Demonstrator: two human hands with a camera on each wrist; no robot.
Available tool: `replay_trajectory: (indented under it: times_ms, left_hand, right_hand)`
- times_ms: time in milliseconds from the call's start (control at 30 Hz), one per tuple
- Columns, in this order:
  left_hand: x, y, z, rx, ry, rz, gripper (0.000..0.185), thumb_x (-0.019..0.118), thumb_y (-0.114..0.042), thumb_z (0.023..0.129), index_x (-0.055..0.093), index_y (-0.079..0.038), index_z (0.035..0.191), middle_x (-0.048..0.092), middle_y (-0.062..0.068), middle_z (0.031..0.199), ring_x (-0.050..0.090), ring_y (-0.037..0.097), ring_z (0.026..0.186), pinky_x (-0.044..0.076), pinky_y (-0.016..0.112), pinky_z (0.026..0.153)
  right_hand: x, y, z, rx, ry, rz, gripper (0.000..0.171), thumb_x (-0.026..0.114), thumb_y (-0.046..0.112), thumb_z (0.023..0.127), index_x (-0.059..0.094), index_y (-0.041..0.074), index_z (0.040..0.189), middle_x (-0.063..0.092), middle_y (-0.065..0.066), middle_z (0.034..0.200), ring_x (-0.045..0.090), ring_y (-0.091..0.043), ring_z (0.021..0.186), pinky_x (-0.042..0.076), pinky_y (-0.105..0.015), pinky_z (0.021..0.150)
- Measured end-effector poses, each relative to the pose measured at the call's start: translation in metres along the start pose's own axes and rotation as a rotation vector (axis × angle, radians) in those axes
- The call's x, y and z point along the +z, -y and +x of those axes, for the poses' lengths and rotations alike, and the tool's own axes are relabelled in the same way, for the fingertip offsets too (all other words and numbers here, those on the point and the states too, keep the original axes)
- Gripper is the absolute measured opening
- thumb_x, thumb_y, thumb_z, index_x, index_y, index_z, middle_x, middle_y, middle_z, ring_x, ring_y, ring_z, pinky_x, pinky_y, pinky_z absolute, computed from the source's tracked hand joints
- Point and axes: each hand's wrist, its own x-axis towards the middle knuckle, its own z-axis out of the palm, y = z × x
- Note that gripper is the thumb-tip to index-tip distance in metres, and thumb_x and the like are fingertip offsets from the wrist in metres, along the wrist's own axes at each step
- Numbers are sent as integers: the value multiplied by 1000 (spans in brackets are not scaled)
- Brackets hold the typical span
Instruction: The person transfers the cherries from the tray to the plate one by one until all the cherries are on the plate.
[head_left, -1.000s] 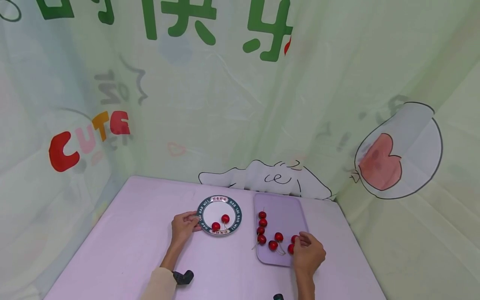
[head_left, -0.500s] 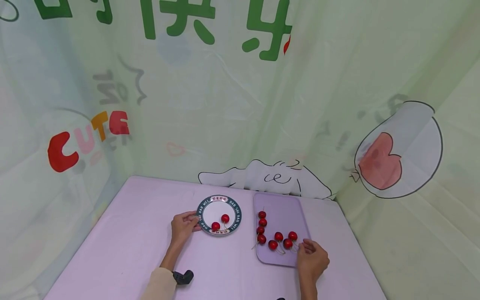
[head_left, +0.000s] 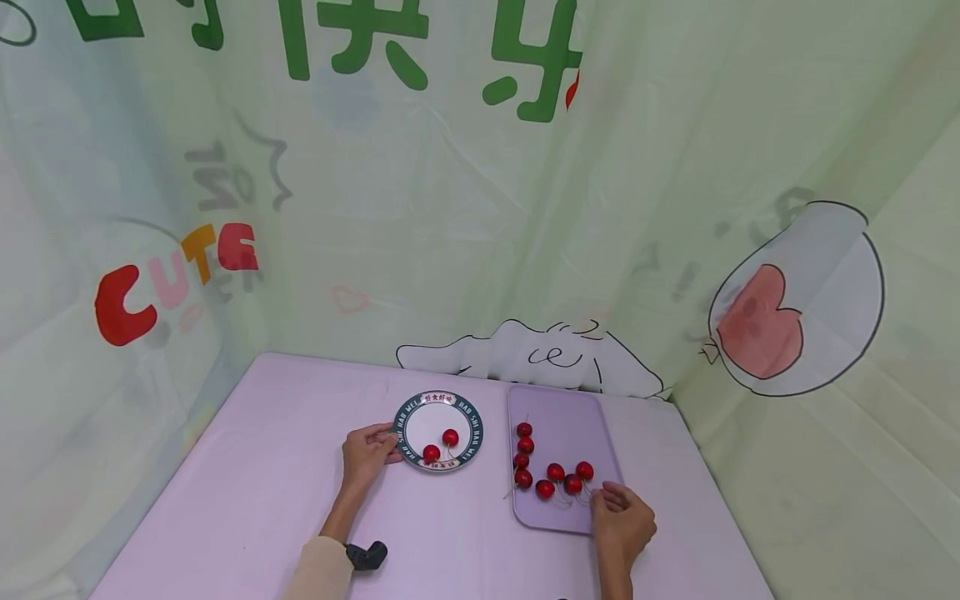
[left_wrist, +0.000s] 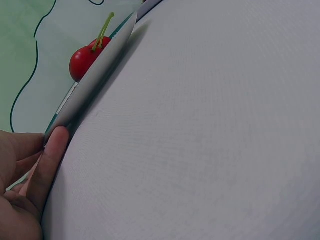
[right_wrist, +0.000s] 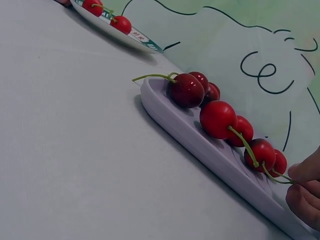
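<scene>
My left hand (head_left: 365, 457) pinches the left rim of a round plate (head_left: 476, 429) with a white middle and a dark green lettered border. Two red cherries (left_wrist: 84, 61) with green stems lie on that plate. To the right is a purple tray (head_left: 562, 417) with several red cherries (head_left: 545, 489) along its left side and near edge. At the tray's near right corner, my right hand (head_left: 624, 521) pinches a thin green cherry stem (right_wrist: 272, 178) between thumb and finger. The cherries (right_wrist: 260, 155) by that stem rest on the tray.
A pale pink cloth covers the table (head_left: 285, 467). Behind it hangs a printed curtain (head_left: 450, 217) with lettering and drawings. A black strap device (head_left: 367, 556) sits on my left wrist.
My right hand has drawn back toward the tray's near right corner. The two rightmost cherries have shifted left and up, beside the other pair. My left hand and the plate stay put.
</scene>
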Motion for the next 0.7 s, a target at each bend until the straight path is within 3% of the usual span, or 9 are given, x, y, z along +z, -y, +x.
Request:
replay_trajectory:
  times_ms: [433,700]
  left_hand:
    - [-1,-1,-3,11,15,-11,32,72,-1,103,71,9,134,77,23,98,78,15,73,69,26,67]
    - [0,-1,-2,-1,3,-7,31,73,-2,103,73,6,132,78,22,98,78,14,71,69,25,66]
  right_hand:
    - [7,-3,-1,21,5,23,24,82,-6,85,80,-10,109,80,-31,96,54,22,56,49,1,56]
    - [9,-4,-2,16,-4,94,23,81,-11,83,80,-12,107,80,-30,92,57,20,57,52,-1,57]
